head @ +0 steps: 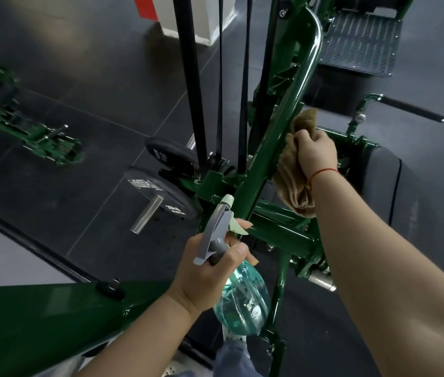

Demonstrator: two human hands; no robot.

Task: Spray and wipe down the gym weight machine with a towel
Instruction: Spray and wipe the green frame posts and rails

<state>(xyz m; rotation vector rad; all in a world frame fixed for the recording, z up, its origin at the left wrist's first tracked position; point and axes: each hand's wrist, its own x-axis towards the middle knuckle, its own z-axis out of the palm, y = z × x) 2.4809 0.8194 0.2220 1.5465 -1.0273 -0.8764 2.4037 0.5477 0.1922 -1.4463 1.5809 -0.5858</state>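
The weight machine (291, 240), a green frame, fills the middle of the view, and its slanted green bar (267, 148) runs up through the centre. Against the right side of that bar the right hand (316, 153) grips a bunched tan towel (294, 186), fingers curled round it, with cloth hanging below the wrist. Left of the bar's lower end, the left hand (210, 273) holds a spray bottle (242, 292) by the neck, forefinger on the trigger. Farther left of the bar sit two black weight plates (158, 191).
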